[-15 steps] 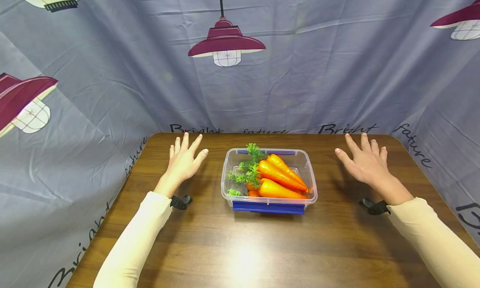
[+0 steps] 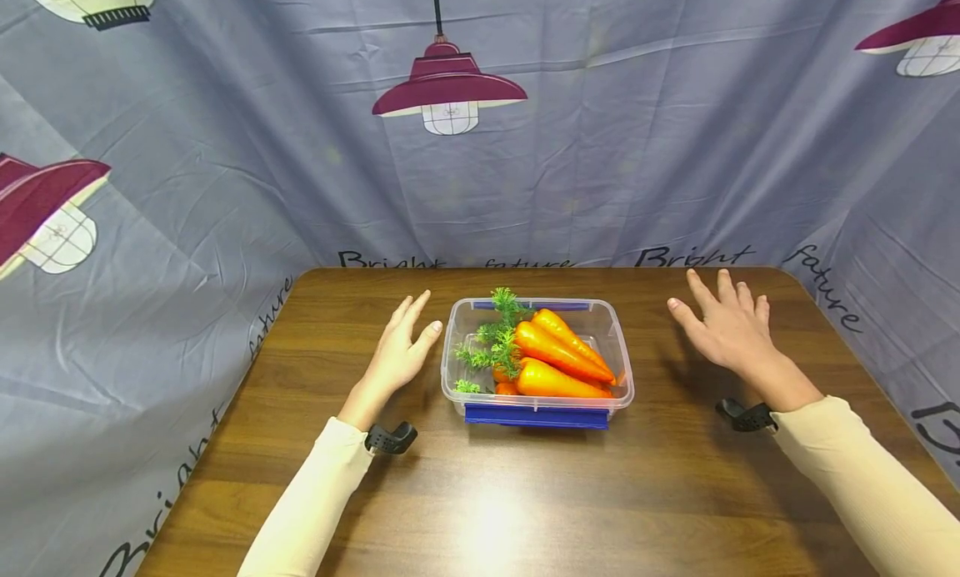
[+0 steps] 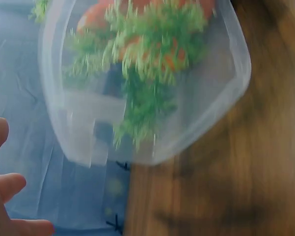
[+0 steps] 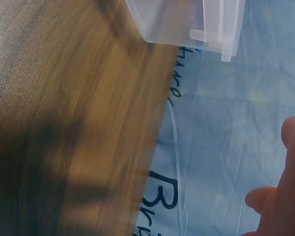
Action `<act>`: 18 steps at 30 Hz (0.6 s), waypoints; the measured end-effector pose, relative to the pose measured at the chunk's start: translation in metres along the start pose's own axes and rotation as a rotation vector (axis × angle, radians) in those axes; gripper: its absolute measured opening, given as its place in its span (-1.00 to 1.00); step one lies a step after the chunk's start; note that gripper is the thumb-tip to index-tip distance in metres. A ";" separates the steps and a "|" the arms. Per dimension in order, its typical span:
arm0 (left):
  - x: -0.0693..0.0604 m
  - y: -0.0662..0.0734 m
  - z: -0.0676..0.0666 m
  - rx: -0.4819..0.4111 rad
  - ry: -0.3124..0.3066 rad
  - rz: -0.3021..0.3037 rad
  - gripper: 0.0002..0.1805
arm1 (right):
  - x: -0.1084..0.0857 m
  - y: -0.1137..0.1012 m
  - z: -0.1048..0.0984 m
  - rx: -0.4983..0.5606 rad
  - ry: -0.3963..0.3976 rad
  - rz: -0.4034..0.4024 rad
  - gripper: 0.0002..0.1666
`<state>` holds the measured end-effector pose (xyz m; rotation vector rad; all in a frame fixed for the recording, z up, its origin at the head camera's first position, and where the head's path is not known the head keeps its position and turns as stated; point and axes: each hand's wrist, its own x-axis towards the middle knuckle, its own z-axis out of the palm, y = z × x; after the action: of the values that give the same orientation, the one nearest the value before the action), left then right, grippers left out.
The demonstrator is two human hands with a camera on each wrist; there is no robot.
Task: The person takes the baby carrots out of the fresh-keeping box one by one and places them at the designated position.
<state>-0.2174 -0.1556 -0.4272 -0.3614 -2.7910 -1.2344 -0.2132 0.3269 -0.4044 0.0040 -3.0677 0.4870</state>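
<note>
A clear plastic box [image 2: 615, 343] with blue side clips stands on the table, holding several orange carrots [image 2: 558, 352] with green tops [image 2: 504, 335] toward its left side. Just left of the box hovers the left hand [image 2: 396, 353], fingers straight and thumb spread, touching nothing. Farther off on the right, the right hand [image 2: 727, 323] is held over the table with fingers spread and nothing in it. In the left wrist view the box [image 3: 186, 132] and blurred green tops [image 3: 147, 54] show near the fingers; a corner of the box [image 4: 172, 24] appears in the right wrist view.
The brown wooden table [image 2: 555, 485] has its back edge against a grey-blue curtain [image 2: 570, 168] printed with lamps and lettering. Curtain also hangs along the left and right sides. Dark bands are on both wrists.
The left hand has moved right, closer to the box, and slightly toward the front, with its fingers nearer together. The right hand and the box look almost unchanged.
</note>
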 end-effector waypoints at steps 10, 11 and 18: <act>-0.006 -0.001 0.029 -0.304 -0.024 -0.067 -0.38 | -0.002 -0.003 0.003 0.010 -0.035 0.002 -0.03; -0.007 -0.001 0.031 -0.352 -0.030 -0.080 -0.39 | -0.002 -0.004 0.003 0.009 -0.039 0.001 -0.03; -0.009 0.001 0.043 -0.550 -0.033 -0.093 -0.40 | -0.003 -0.005 0.003 0.007 -0.036 -0.003 -0.03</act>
<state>-0.2068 -0.1251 -0.4575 -0.2799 -2.4685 -2.0263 -0.2106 0.3211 -0.4061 0.0173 -3.1006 0.5030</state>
